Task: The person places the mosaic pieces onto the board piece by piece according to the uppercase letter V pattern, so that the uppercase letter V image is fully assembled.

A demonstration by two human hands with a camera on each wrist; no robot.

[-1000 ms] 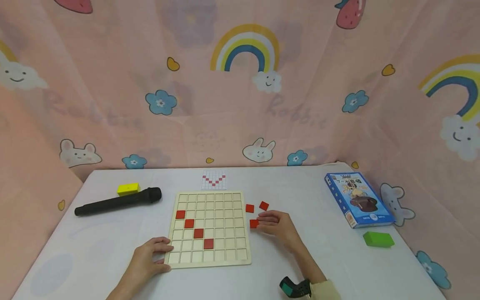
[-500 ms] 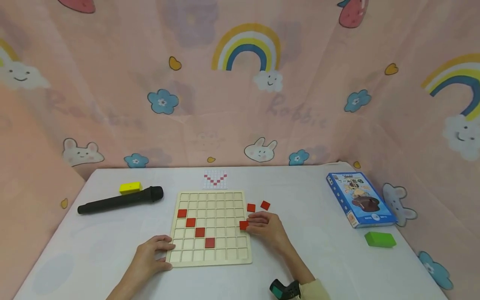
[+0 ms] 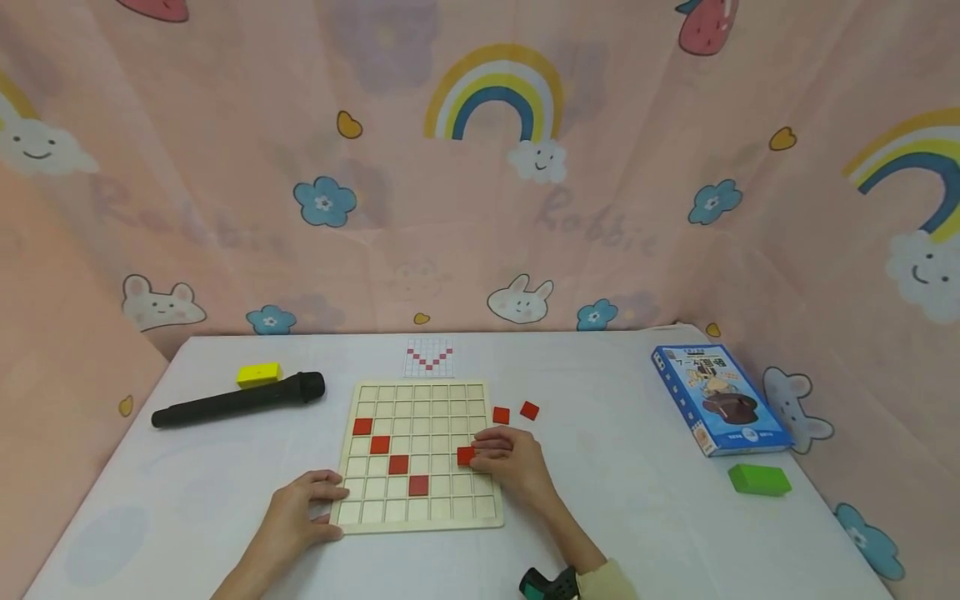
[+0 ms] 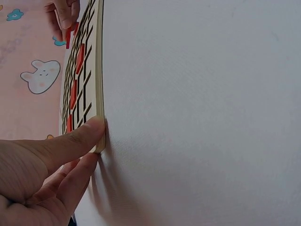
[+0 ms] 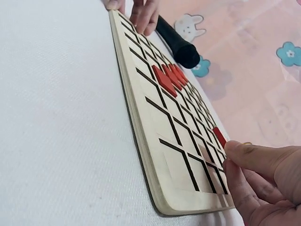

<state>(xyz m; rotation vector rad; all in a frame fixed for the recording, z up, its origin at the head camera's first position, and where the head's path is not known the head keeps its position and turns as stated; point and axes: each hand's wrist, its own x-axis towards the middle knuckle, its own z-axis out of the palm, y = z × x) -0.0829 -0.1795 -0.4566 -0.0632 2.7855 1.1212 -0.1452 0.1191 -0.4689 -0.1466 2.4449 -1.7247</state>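
Observation:
A square wooden grid board (image 3: 446, 509) lies on the white table. Several red square tiles (image 3: 398, 465) run diagonally down its left half. The left hand (image 3: 294, 510) grips the board's near left corner, thumb and fingers on its edge, as the left wrist view (image 4: 61, 165) bears out. Over the right part of the grid, the right hand (image 3: 513, 463) pinches a red tile (image 3: 465, 456) between thumb and fingers. In the right wrist view this held tile (image 5: 219, 136) tilts close above the squares. Two loose red tiles (image 3: 501, 415) lie right of the board.
Behind the board is a small card (image 3: 429, 359) with a red V pattern on a grid. A black microphone (image 3: 232, 402) and yellow block (image 3: 259, 374) lie at left. A blue box (image 3: 720, 400) and green block (image 3: 759, 480) are at right.
The right hand has picked up the red tile from beside the board and carried it left over the grid's right columns. The left hand stays at the board's corner.

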